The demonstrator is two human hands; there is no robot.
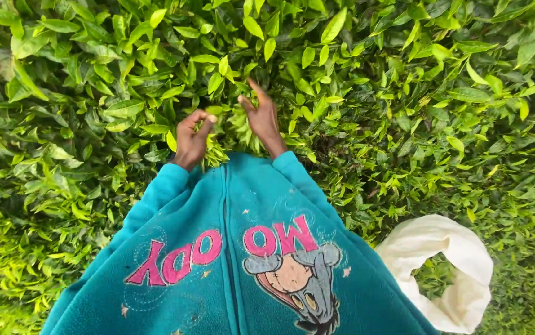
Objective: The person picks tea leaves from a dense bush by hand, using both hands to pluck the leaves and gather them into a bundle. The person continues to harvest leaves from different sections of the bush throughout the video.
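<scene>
The left hand (192, 138) is curled nearly closed around a small bunch of plucked leaves (213, 152), thumb pressed against the forefinger, low against the top of the bush (94, 93). The right hand (261, 115) is spread loosely open, fingers reaching into the young shoots (233, 124) just ahead of the teal sleeves (168, 183); it seems to grip nothing firmly. The leaves look light, thin and soft, likely to bruise or tear if squeezed, so a pinch at the tender stem just below the top leaves suits them best. A pale sack (453, 267) hangs open at the person's right side.
</scene>
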